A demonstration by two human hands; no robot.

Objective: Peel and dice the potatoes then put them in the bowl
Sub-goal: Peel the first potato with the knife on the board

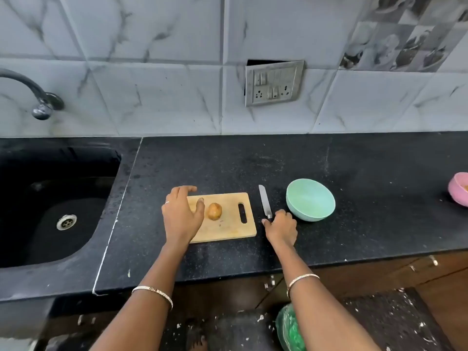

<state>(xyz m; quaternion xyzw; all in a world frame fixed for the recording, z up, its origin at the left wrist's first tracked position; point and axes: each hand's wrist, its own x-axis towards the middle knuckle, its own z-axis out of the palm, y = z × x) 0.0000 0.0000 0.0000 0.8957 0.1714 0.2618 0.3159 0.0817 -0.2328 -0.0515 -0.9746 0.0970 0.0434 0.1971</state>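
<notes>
One unpeeled brown potato (214, 211) lies in the middle of a small wooden cutting board (228, 230) on the black counter. My left hand (181, 215) hovers over the board's left end, fingers spread, thumb tip close to the potato but apart from it. A knife (265, 200) lies on the counter just right of the board, blade pointing away. My right hand (281, 226) covers its handle, fingers curled around it. An empty mint-green bowl (310, 200) stands right of the knife.
A black sink (50, 206) with a steel drain fills the left side, a tap (38, 97) above it. A pink bowl (459, 188) sits at the far right edge. A switch plate (274, 83) is on the tiled wall. A green bag (288, 328) lies on the floor.
</notes>
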